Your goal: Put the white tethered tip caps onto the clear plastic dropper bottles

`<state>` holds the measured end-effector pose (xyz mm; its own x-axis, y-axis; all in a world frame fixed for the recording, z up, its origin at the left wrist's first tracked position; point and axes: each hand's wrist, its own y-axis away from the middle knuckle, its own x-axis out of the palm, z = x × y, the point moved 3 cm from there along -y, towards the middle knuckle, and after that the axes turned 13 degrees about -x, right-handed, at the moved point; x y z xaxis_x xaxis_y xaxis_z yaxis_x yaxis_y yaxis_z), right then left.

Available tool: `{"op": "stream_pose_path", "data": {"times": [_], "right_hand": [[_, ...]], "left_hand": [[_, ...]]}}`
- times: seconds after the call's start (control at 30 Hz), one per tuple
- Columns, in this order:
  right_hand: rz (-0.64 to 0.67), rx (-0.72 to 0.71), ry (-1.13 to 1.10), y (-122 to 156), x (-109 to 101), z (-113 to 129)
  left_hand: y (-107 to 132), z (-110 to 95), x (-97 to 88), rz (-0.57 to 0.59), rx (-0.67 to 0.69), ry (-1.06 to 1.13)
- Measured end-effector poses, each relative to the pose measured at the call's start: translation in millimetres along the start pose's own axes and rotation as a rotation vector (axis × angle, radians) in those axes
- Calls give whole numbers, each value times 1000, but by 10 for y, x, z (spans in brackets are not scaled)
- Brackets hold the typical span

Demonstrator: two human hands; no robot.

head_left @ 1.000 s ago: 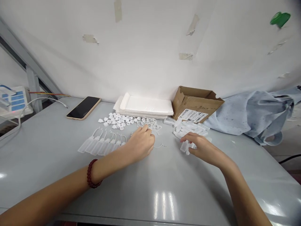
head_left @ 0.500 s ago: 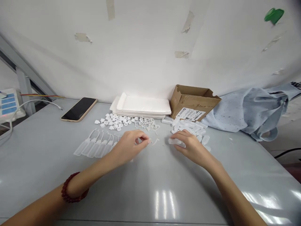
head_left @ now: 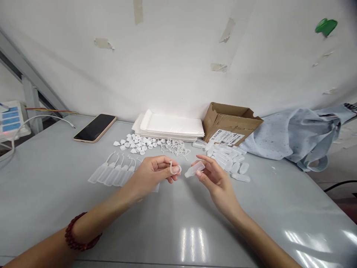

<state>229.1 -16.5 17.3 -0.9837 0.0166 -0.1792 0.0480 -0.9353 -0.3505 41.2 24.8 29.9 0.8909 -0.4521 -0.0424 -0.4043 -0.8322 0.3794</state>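
Note:
My left hand point(head_left: 152, 174) pinches a small white plastic ring with a strap point(head_left: 173, 168) between thumb and fingers, held above the grey table point(head_left: 178, 219). My right hand point(head_left: 214, 178) grips a small translucent plastic bottle point(head_left: 194, 169), its open end pointing left at the ring. The two hands are close together, a few centimetres apart. A row of assembled bottles point(head_left: 113, 173) lies to the left of my left hand. A pile of loose bottles point(head_left: 230, 160) lies behind my right hand. Loose rings point(head_left: 175, 147) and white caps point(head_left: 136, 143) lie farther back.
A phone point(head_left: 95, 127) lies at the back left beside a white cable point(head_left: 41, 119). A stack of white bags point(head_left: 170, 126) and an open cardboard box point(head_left: 230, 121) stand by the wall. A blue cloth point(head_left: 301, 132) lies at the right.
My left hand picked a ring from the loose rings and drew it back. My right hand took a bottle from the pile and brought it left, up to the ring.

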Motion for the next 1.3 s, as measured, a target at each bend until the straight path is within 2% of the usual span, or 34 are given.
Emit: {"op": "stream_pose_path", "data": {"times": [0.1,0.2,0.53,0.7,0.93,1.1,1.3], "right_hand": [[-47,134,-145,9,-18,-55],[-32,233,-232,25,10,-80],[16,324,-423,81,161,-56],[27,370,-530,99,212,-78],[108,356,-542,125,264,-58],[165,324,-572,146,273,-55],[166,272,-581,166,266,-88]], "left_hand": [[-5,27,-10,-18,0,49],[-6,40,-19,-49,20,96],[-2,67,73,15,30,116],[17,90,70,-49,82,50],[64,73,77,-139,133,-84],[78,27,105,-107,144,-140],[109,18,142,-77,184,-218]]}}
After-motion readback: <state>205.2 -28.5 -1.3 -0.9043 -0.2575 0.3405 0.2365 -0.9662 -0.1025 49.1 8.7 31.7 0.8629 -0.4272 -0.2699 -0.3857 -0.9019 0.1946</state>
